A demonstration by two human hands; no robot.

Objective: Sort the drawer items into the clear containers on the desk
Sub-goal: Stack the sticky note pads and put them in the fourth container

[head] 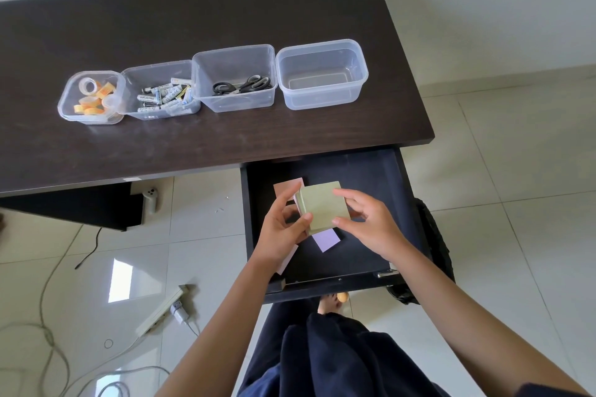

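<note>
Holding a pad of pale green sticky notes (324, 206) over the open drawer (364, 177), both hands clamp it: left hand (283, 229) pinches its left edge, right hand (371, 222) its right edge, likely squaring the stack before lifting.
Pad: square, thick, matte, slightly tilted.
Beneath the hands: pink notes (288, 187) beyond the left fingers, purple notes (325, 240) just below the pad, both lying in the drawer.
Beyond the hands, on the desk (225, 16): an empty container (322, 74), probably the pad's destination; left of it, scissors (242, 85), batteries (164, 95), tape rolls (93, 97), each in its own tub.
</note>
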